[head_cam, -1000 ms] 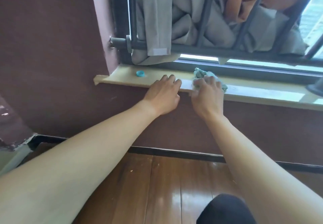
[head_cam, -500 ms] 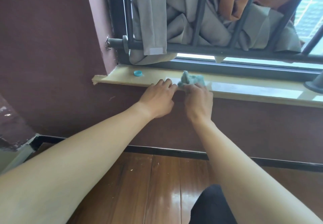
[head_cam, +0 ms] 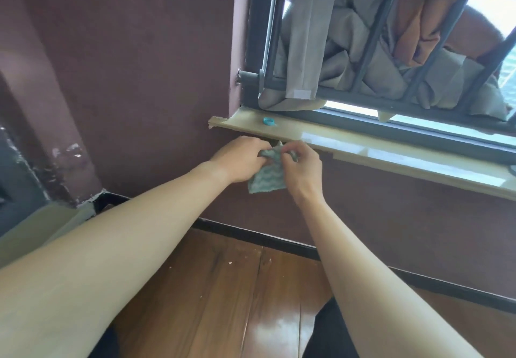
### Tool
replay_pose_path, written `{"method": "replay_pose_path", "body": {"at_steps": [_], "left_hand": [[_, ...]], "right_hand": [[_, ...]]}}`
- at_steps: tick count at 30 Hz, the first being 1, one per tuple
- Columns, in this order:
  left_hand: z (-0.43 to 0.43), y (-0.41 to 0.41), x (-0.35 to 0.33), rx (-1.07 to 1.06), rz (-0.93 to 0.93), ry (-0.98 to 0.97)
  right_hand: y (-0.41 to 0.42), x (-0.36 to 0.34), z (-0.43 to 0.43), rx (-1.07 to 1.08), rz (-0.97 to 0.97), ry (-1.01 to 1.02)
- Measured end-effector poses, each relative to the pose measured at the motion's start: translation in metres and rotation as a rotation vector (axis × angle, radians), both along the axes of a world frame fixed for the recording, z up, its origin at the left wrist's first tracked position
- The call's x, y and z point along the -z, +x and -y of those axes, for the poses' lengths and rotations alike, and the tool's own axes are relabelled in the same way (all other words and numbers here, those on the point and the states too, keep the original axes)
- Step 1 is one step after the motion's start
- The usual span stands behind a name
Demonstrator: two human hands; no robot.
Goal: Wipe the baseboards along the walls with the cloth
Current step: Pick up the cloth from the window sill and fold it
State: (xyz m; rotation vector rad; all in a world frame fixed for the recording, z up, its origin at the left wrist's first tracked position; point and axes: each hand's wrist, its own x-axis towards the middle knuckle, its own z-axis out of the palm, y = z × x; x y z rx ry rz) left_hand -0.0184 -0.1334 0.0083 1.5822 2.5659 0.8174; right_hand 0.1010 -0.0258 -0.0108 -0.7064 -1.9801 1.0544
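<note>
A small green patterned cloth hangs in the air in front of the maroon wall, just below the window sill's left end. My left hand grips its upper left part. My right hand pinches its upper right part with curled fingers. Both hands are held close together, off the sill. The dark baseboard runs along the foot of the wall below, partly hidden behind my forearms.
A beige window sill juts out from the wall, with a small blue cap near its left end. Dark window bars hold bunched grey and orange curtains. Glossy wooden floor lies below. A scuffed corner stands at left.
The cloth has come off the sill and now hangs below its edge. My left hand has left the sill and taken hold of the cloth together with my right hand.
</note>
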Motion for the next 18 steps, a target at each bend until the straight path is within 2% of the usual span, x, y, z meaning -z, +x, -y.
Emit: {"method": "replay_pose_path", "body": {"at_steps": [4, 8, 11, 13, 15, 18], "left_hand": [[0.045, -0.003, 0.008, -0.059, 0.164, -0.017], [0.1, -0.019, 0.003, -0.08, 0.236, -0.039], [0.137, -0.03, -0.006, -0.099, 0.222, -0.073], [0.158, -0.038, -0.005, -0.12, 0.172, -0.137], [0.178, -0.045, 0.0, -0.153, 0.111, -0.171], [0.203, -0.063, 0.015, -0.263, 0.118, -0.089]], "right_hand": [[-0.009, 0.004, 0.034, -0.091, 0.06, 0.036], [-0.028, -0.002, 0.065, -0.248, 0.221, 0.141], [-0.049, -0.013, 0.09, -0.435, 0.431, 0.218], [-0.067, -0.01, 0.108, -0.484, 0.538, 0.339], [-0.089, -0.001, 0.126, -0.495, 0.559, 0.427], [-0.12, 0.014, 0.149, -0.541, 0.523, 0.421]]}}
